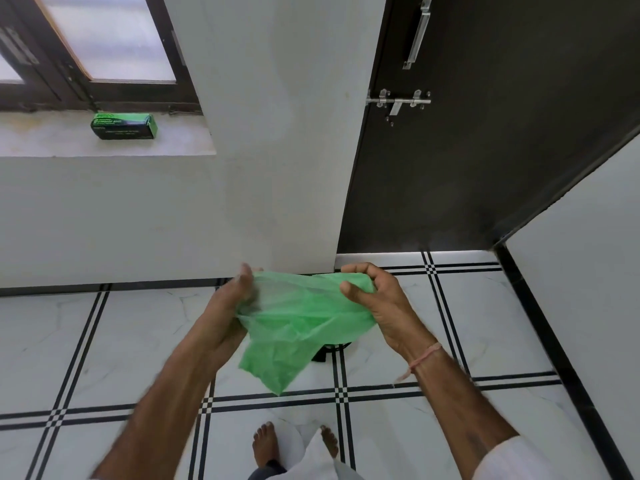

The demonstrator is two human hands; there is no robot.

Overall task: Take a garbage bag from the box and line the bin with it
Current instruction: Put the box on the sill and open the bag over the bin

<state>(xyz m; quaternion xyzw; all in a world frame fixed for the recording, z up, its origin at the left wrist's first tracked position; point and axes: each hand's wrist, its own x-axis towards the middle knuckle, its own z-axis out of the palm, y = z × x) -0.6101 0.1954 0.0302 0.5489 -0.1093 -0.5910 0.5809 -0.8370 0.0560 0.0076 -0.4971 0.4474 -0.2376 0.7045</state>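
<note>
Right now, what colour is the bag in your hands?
Translucent green bag, seen in the head view.

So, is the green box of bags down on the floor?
No, the green and black cardboard box rests on the pale stone window ledge, not the tiled floor.
</note>
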